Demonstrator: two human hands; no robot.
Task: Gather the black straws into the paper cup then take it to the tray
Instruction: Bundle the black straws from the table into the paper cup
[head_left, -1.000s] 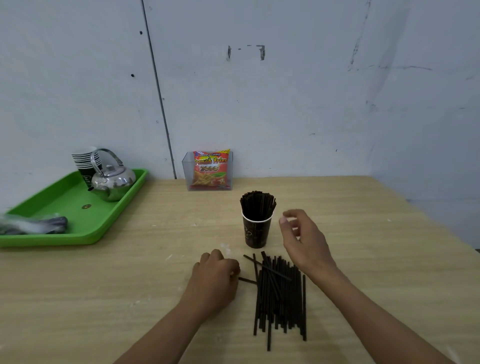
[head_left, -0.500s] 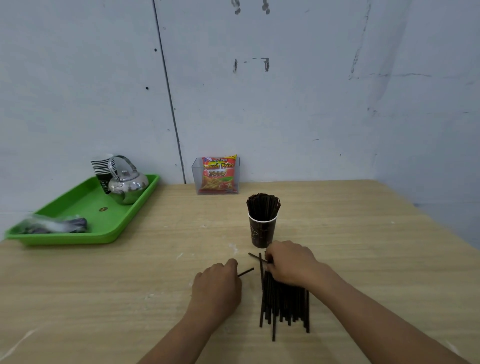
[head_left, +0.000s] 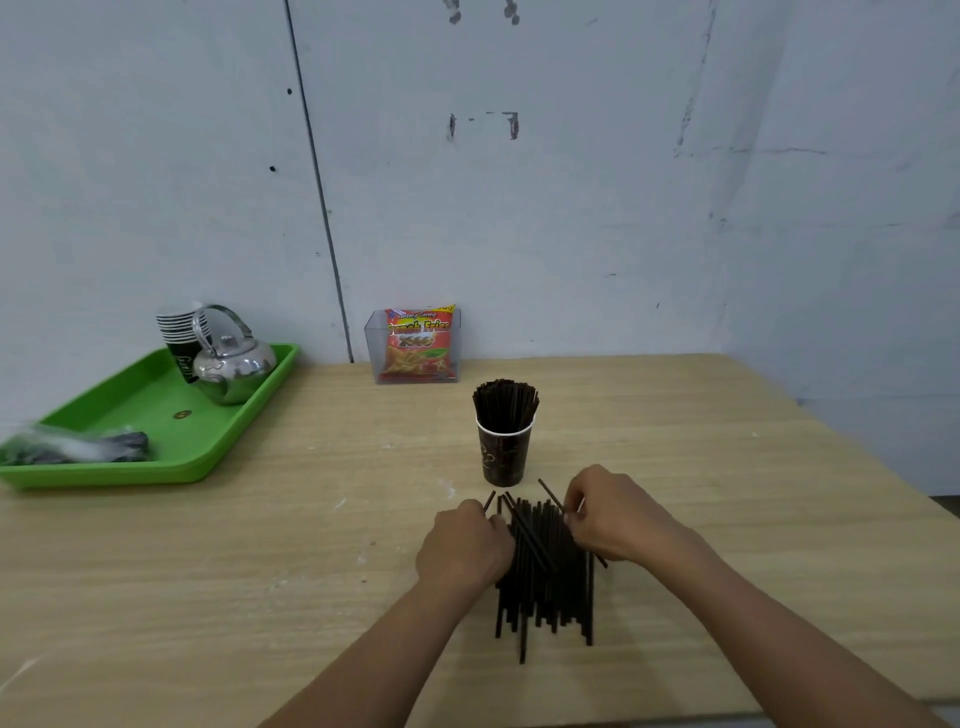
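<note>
1. Head view: a pile of loose black straws (head_left: 545, 577) lies on the wooden worktop (head_left: 260, 545), near the middle, their lengths running near to far.
2. The left hand (head_left: 465, 545) rests on the left edge of the pile, knuckles up, fingers curled down onto the straws; whether its grip has closed on any straw I cannot tell.
3. The right hand (head_left: 615, 514) sits on the far right of the pile, its fingers curled in and touching the straws there; whether that grip actually pinches one cannot be told from here.
4. A few straws lie crossed at an angle over the far end of the pile, between the two hands.
5. The paper cup (head_left: 505, 457) stands upright just beyond the pile, dark with a white rim, already packed with upright straws.
6. The green tray (head_left: 156, 415) lies at the far left of the worktop, well apart from the cup.
7. On the tray stand a metal kettle (head_left: 234, 369) and a stack of cups (head_left: 179, 332) behind it; a blurred plastic bundle (head_left: 72, 449) lies at its near end.
8. A clear box holding a red snack packet (head_left: 420, 343) stands against the far wall.
</note>
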